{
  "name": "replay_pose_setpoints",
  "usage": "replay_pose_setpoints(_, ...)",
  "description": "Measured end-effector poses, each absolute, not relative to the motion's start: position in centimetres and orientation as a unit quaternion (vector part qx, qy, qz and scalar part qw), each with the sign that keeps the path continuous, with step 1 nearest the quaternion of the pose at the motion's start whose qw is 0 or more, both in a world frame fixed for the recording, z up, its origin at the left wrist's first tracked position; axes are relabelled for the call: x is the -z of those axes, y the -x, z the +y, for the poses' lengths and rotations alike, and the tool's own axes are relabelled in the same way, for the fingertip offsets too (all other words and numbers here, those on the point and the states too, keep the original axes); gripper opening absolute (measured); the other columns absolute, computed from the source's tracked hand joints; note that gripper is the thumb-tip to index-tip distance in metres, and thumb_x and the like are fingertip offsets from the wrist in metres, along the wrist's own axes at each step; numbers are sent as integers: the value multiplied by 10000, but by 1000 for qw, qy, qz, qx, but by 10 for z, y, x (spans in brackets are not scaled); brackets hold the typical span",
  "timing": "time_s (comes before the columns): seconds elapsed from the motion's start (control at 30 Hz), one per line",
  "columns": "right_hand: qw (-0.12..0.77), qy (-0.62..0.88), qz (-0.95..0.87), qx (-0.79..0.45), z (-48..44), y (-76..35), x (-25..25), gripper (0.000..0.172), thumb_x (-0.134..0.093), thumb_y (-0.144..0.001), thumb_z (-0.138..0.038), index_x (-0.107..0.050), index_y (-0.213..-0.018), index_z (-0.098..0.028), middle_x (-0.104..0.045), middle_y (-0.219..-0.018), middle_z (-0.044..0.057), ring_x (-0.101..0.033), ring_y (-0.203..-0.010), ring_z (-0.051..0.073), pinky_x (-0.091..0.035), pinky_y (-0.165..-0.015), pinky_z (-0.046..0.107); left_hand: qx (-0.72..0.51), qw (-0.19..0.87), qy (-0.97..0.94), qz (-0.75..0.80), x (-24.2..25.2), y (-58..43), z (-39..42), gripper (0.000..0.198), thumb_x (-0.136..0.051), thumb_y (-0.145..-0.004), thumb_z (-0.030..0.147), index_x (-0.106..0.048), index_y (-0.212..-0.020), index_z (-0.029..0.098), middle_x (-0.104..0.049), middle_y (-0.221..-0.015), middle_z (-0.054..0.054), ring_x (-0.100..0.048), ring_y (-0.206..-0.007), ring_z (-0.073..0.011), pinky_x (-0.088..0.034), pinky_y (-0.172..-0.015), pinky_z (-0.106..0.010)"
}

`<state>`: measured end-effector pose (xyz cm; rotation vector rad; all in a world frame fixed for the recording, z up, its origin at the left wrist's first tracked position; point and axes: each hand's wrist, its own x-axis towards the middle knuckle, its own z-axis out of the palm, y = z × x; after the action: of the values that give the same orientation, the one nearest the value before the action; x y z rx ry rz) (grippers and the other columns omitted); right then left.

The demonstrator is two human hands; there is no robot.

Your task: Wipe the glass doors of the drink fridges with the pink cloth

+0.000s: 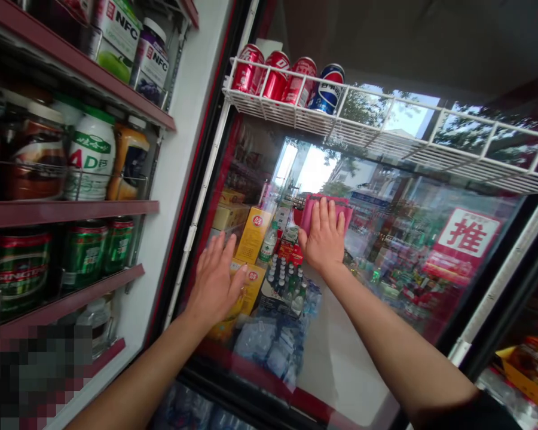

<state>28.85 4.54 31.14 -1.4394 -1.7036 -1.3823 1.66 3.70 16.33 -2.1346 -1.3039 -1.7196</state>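
Observation:
My right hand (325, 236) holds a pink cloth (347, 216) flat against the glass door (341, 334) of a drinks fridge, its palm over the cloth and its fingers pointing up. Part of the cloth is hidden under the palm. My left hand (217, 278) is open, lower and to the left, with its fingers spread at the glass and nothing in it. I cannot tell whether it touches the pane. Above both hands, a white wire rack (385, 137) on the door carries several red cans (275, 76) and a blue can (328, 89).
To the left, fridge shelves (72, 212) hold bottles (89, 155) and green cans (85, 251). A red and white sign (468, 236) is on the glass at right. Through the pane show yellow boxes (253, 236) and wrapped water bottles (269, 346). A yellow carton (526, 376) stands at lower right.

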Motion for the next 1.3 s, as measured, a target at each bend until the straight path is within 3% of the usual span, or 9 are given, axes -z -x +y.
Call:
replay_pose_setpoints(0.63,245,498,-692,461,98,-181,-305,824,-516,-1070,-402,-240,-1770,-66,-150,-1876,143,-117,-1747,346,-69,-1419,607,551,74,687,-469,-155,32,39,737,-446,-1111,522,-306,-1760,204,-253,-1846,-172,-269,-1714,-376,-321,-1350,-662)
replay_pose_setpoints(1.3,207,418,-778,421,150,-72,-306,803,-542,-1068,-333,-257,-1755,-29,-149,-1869,182,-124,-1750,368,-58,-1428,598,523,65,668,-525,-121,61,27,741,-448,-1114,529,-306,-1759,191,-268,-1839,-183,-273,-1711,-383,-335,-1340,-683)
